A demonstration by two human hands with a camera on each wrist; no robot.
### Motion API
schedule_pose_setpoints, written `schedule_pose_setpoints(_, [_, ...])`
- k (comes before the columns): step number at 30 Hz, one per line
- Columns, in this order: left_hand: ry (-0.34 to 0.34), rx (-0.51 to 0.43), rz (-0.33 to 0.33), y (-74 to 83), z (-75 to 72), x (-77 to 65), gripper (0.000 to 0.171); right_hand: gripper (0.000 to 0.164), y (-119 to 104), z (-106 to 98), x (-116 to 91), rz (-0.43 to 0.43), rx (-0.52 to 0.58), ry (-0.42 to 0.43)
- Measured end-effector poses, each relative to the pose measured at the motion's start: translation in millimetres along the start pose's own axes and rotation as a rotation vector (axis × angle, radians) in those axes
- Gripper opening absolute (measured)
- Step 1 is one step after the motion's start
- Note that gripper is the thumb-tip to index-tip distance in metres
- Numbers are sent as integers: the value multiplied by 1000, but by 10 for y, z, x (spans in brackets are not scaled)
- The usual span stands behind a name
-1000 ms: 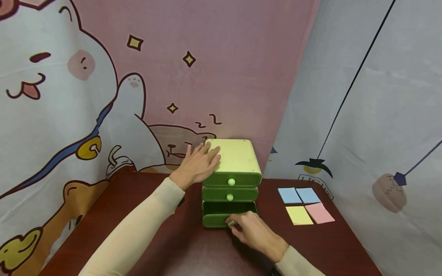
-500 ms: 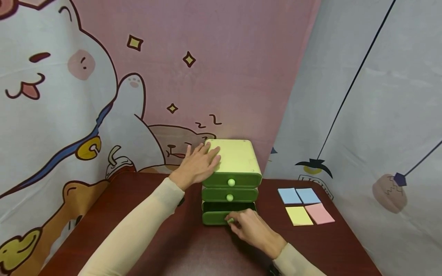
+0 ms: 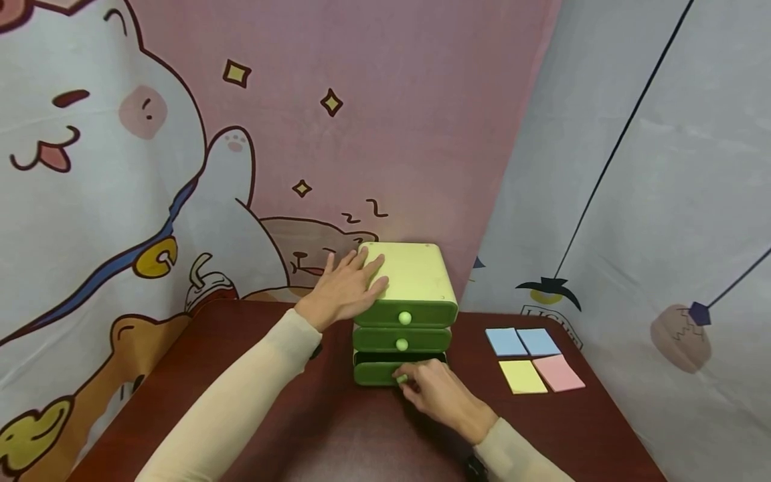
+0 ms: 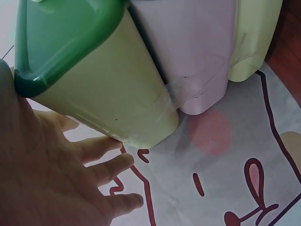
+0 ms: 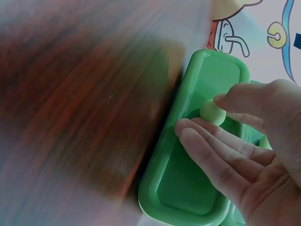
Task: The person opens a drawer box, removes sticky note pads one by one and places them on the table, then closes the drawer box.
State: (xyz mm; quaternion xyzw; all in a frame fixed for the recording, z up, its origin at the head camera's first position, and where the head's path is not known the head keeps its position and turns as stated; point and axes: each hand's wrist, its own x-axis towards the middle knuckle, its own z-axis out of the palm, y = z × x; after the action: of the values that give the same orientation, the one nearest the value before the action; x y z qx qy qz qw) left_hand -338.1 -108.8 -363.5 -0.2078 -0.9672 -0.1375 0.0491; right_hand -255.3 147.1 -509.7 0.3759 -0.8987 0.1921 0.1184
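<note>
A small three-drawer cabinet (image 3: 415, 271) with a pale yellow top and green drawer fronts stands against the back cloth. Its bottom drawer (image 3: 375, 374) sticks out a little; the upper two look closed. My left hand (image 3: 343, 289) rests on the left edge of the cabinet's top with fingers spread. In the left wrist view those straight fingers (image 4: 101, 149) lie along the cabinet's side. With thumb and fingertips my right hand (image 3: 436, 395) pinches the round light-green knob (image 5: 213, 112) of the bottom drawer.
To the right of the cabinet lie two blue sticky-note pads (image 3: 504, 341), one yellow pad (image 3: 522, 377) and one pink pad (image 3: 559, 373) on the dark red-brown table (image 3: 337, 442). A cartoon-printed cloth (image 3: 421, 134) hangs right behind the table.
The bottom drawer has slid inward, so its opening is narrower. My right hand has moved forward with the knob. My left hand has stayed on the cabinet top.
</note>
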Motion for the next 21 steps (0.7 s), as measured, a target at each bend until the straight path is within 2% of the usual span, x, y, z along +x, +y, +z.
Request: schedule_pose_setpoints(21, [5, 11, 3, -4, 0, 8, 74, 14, 103, 41, 142, 38, -8, -1])
